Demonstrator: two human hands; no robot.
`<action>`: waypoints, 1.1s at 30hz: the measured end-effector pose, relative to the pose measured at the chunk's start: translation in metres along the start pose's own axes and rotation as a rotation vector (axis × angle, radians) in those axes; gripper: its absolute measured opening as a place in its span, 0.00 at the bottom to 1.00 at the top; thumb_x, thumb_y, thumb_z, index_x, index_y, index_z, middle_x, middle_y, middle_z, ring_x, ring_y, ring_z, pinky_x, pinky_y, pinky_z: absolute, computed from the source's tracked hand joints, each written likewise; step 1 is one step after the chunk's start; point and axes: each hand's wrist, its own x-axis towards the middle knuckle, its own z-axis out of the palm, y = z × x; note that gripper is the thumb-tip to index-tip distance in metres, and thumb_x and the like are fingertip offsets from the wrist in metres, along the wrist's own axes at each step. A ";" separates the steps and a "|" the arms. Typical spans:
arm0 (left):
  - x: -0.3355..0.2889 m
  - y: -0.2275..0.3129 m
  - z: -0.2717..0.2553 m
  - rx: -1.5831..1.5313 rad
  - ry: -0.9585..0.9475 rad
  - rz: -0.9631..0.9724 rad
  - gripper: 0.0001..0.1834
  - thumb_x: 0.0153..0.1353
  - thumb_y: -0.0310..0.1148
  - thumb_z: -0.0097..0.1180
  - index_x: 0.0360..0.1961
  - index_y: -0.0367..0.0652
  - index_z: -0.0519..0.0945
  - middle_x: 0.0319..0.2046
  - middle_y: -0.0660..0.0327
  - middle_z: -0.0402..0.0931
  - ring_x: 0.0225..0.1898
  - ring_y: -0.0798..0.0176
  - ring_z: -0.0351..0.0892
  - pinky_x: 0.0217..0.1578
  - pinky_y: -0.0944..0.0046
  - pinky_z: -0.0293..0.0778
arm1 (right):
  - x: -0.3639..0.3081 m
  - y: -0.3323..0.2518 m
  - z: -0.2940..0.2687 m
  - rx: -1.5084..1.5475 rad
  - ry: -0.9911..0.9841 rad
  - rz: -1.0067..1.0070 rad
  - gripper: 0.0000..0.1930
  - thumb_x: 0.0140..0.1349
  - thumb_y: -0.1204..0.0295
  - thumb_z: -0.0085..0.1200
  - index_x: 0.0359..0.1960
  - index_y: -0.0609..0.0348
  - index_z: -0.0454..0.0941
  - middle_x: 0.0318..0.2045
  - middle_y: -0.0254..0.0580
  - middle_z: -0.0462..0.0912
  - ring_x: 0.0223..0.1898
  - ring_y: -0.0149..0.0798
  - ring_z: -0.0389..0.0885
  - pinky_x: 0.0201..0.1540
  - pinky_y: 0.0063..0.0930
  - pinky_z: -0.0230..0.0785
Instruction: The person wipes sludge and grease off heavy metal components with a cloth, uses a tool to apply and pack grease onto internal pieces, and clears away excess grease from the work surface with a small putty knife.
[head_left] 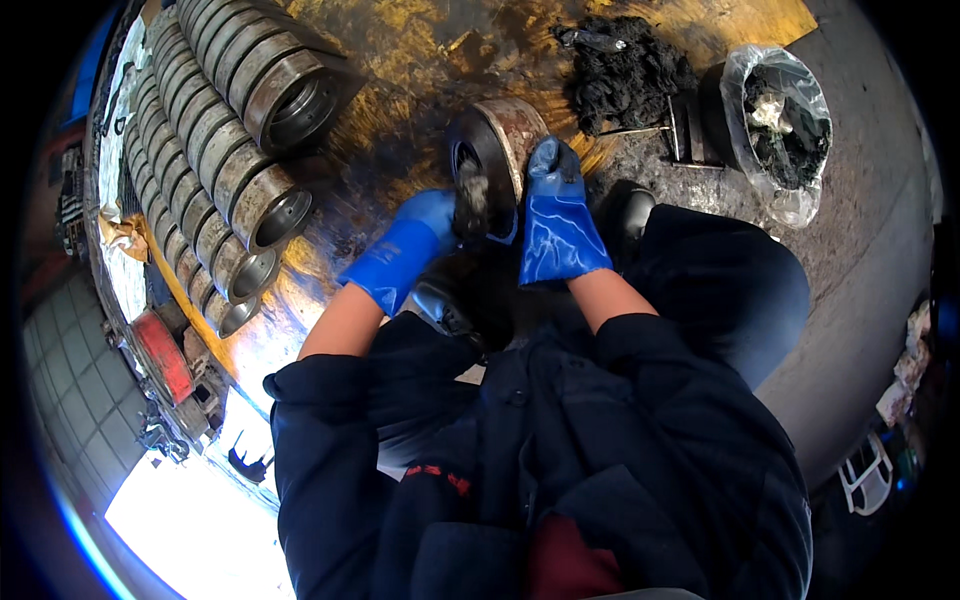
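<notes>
Both hands wear blue rubber gloves. The left hand [428,215] grasps a grey, dirty wad [472,198] at the open face of a thick metal ring [518,140], though the wad hides most of its fingers. The right hand [556,190] touches the ring's outer side, its fingertips darkly smudged; I cannot tell how tightly it is closed. The ring is tilted just beyond and between the two hands, its outside brown and worn, its open face turned toward the left hand.

Beyond the left hand and farther to its left, similar rings [262,215] lie on their sides in long, close rows, on a yellow surface [400,90] streaked with black grime. Beyond the right hand is a loose heap of black fibre [630,75]. Nearer to that hand, on its right, sit a small metal frame [688,130] and a thin rod [635,131]. Farther right stands a container lined with a clear plastic bag [740,100], holding more dark fibre and a pale scrap [770,113]. A black shoe [636,213] is just right of the right hand.
</notes>
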 end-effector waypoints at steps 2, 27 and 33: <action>-0.004 0.048 -0.014 0.398 0.052 0.003 0.12 0.62 0.41 0.52 0.43 0.51 0.82 0.40 0.57 0.82 0.42 0.54 0.81 0.43 0.57 0.76 | 0.006 0.002 -0.008 -0.011 -0.022 0.040 0.24 0.67 0.50 0.45 0.42 0.62 0.78 0.40 0.58 0.79 0.42 0.60 0.78 0.46 0.45 0.71; -0.052 0.060 -0.077 -0.596 0.129 -0.306 0.12 0.57 0.36 0.57 0.42 0.47 0.82 0.38 0.53 0.82 0.40 0.53 0.82 0.43 0.55 0.76 | 0.002 -0.033 -0.033 0.165 -0.559 0.110 0.28 0.69 0.47 0.40 0.41 0.64 0.78 0.33 0.53 0.83 0.38 0.51 0.80 0.43 0.41 0.70; -0.103 0.061 -0.134 -0.426 0.475 -0.294 0.15 0.55 0.38 0.60 0.44 0.46 0.81 0.39 0.53 0.82 0.40 0.53 0.82 0.44 0.55 0.76 | -0.033 -0.087 -0.024 0.332 -0.725 0.194 0.21 0.70 0.55 0.44 0.42 0.61 0.78 0.30 0.46 0.82 0.36 0.41 0.79 0.41 0.38 0.71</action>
